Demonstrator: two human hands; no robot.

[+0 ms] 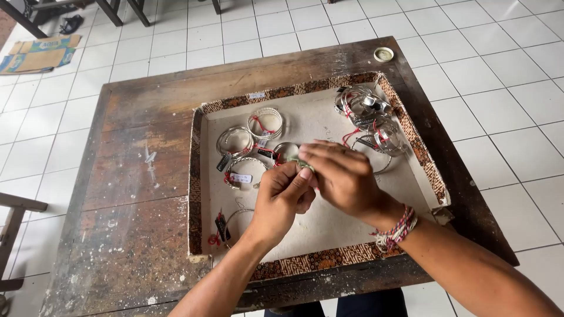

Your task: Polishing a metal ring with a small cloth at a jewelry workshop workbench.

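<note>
Over the near half of a shallow tray (201,176), both hands meet above its pale lining. The left hand (281,199) comes up from below, its grip pressed together, thumb and forefinger pinching a small greenish piece of cord (301,164) at its tips. The right hand (341,176) reaches in from the right, a braided red and white wristband (395,232) on its wrist, and its fingers curl down onto the same cord, so the two grips touch around it. Just behind the fingertips, partly hidden by them, lies a silver bangle (284,151) on the tray; whether the cord is tied to it cannot be told.

To the left of the hands lie more silver bangles (235,141) with red threads and small tags, three or four of them close together, and one thin bangle with a dark tag (222,226) sits near the tray's near left corner. Farther off, in the far right corner, a heap of bangles (367,117) lies tangled together. The tray has a brown patterned border and rests on a worn, paint-flecked wooden table (135,176). Near the table's far right corner sits a small round lid (383,54). Beyond is a white tiled floor (499,88), with flattened cardboard (38,54) at the far left.
</note>
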